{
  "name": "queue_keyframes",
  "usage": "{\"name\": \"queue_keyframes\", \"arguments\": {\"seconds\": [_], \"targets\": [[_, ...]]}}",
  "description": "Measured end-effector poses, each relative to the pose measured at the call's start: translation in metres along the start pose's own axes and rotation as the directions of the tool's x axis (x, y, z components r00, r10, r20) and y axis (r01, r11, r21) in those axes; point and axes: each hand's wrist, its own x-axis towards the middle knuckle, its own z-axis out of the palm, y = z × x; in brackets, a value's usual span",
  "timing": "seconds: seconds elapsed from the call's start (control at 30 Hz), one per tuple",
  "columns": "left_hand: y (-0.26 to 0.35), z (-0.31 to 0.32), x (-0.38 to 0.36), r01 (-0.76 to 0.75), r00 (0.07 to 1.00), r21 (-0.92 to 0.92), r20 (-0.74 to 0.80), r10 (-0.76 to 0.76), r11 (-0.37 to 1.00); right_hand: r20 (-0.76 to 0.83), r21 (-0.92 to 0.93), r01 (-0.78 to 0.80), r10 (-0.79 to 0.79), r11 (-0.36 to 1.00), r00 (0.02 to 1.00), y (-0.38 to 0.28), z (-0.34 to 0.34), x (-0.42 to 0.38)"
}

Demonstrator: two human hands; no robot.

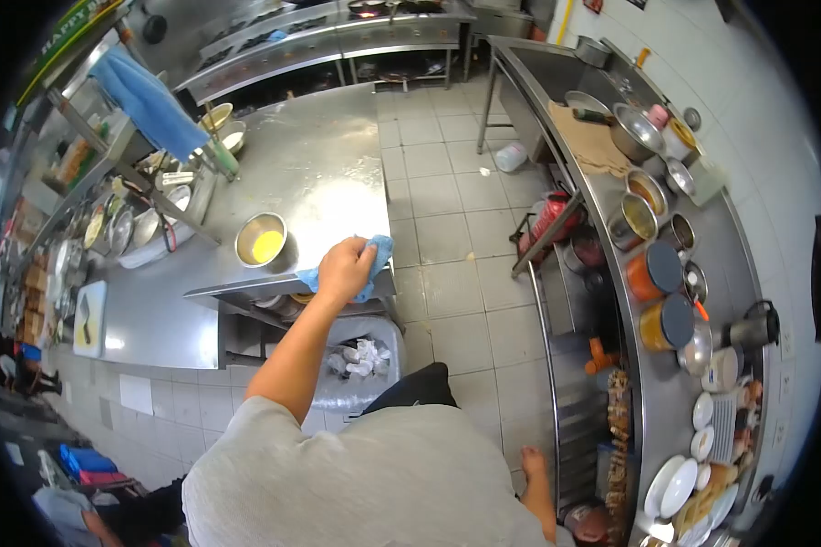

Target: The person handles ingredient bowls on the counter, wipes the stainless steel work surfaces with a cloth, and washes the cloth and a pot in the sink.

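Observation:
My left hand is closed around a bunched blue cloth, whose folds stick out on both sides of the fingers. It presses the cloth at the near right corner of the steel worktable. Just left of the hand stands a metal bowl with a yellow liquid in it. My right hand hangs low by my side, near the shelving under the right counter. Nothing shows in it, and its fingers are too small to make out.
Below my left arm stands a bin with crumpled white plastic. The right counter carries pots, lidded tubs and white plates. A blue towel hangs over the left shelf. Stoves line the back. Tiled floor runs between.

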Motion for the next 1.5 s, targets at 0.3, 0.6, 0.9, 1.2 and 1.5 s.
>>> {"name": "queue_keyframes", "arguments": {"seconds": [0.3,0.6,0.9,1.2,1.5], "targets": [[0.003,0.005,0.012,0.111,0.993,0.004,-0.033,-0.111,0.994,0.317,-0.336,0.295,-0.188,0.895,0.930,-0.082,-0.059,0.144],[-0.020,0.013,0.120,0.562,0.810,-0.771,0.438,-0.391,0.299,0.343,-0.356,0.307,-0.182,0.883,0.921,-0.214,-0.139,0.281],[0.004,-0.016,0.277,0.362,0.903,-0.861,0.229,-0.364,0.357,0.270,-0.388,0.317,-0.222,0.865,0.937,-0.389,-0.165,0.392],[-0.033,0.063,0.401,0.322,0.865,-0.907,0.167,-0.474,0.270,0.321,-0.342,0.646,-0.561,0.683,0.763,-0.649,-0.151,0.497],[0.016,0.181,0.573,0.503,0.819,-0.852,0.416,-0.396,0.145,0.827,0.485,-0.048,-0.440,0.873,0.349,-1.047,-0.232,0.476]]}}
